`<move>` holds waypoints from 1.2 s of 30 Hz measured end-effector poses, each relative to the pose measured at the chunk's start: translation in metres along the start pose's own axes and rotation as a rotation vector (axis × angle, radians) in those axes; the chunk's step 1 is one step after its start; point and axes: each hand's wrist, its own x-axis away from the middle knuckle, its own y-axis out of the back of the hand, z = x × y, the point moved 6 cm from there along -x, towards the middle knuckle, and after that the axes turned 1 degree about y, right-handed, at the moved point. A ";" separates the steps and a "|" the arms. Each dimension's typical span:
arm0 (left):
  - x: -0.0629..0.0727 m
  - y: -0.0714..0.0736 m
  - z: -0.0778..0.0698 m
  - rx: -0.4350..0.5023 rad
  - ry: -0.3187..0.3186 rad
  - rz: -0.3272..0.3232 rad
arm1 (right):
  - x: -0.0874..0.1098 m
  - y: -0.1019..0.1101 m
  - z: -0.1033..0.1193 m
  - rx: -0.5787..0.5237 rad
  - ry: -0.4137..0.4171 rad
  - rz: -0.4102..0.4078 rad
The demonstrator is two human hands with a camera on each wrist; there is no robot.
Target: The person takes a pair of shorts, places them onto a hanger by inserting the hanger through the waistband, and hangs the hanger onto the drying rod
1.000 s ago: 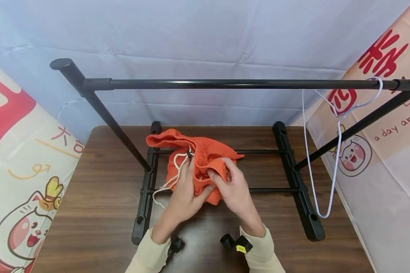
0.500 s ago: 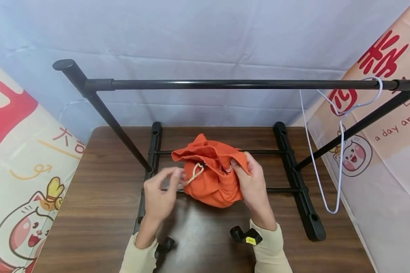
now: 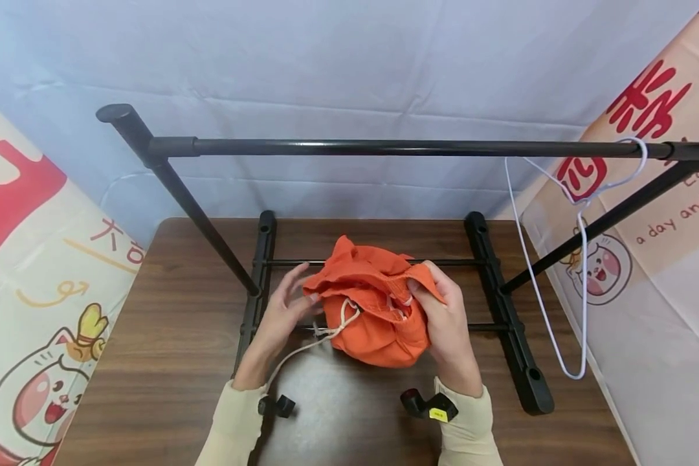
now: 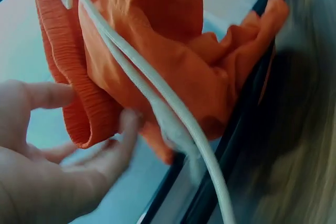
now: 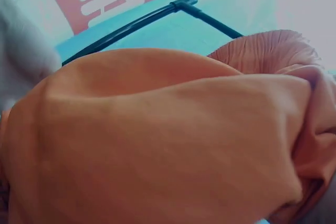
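Observation:
Bunched orange shorts hang between the two hands over the rack's lower bars, their gathered elastic waistband turned up. A cream drawstring trails from the waistband toward the left forearm; in the left wrist view it crosses in front of the fabric. My left hand is at the left end of the waistband, its thumb and fingers spread on either side of the edge. With thumb and fingers, my right hand grips the right side of the waistband. Orange cloth fills most of the right wrist view and hides that hand's fingers.
A black garment rack stands on the wooden table, its top bar running across above the hands. A white hanger hangs at the right end of that bar. Printed cloths and a pale backdrop surround the table.
The shorts have shifted right and been turned in the hands. My left hand let go, moved left by the drawstring, then returned to the waistband's left end. The right hand kept its grip.

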 end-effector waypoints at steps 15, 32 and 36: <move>0.015 -0.007 -0.030 0.028 -0.214 0.073 | -0.001 0.038 0.020 0.027 0.140 -0.010; 0.065 -0.006 -0.138 -0.421 -0.797 -0.397 | 0.029 0.113 0.072 0.840 -0.058 -0.732; 0.070 -0.011 -0.153 -0.435 -0.902 -0.417 | 0.025 0.109 0.075 0.640 -0.126 -0.592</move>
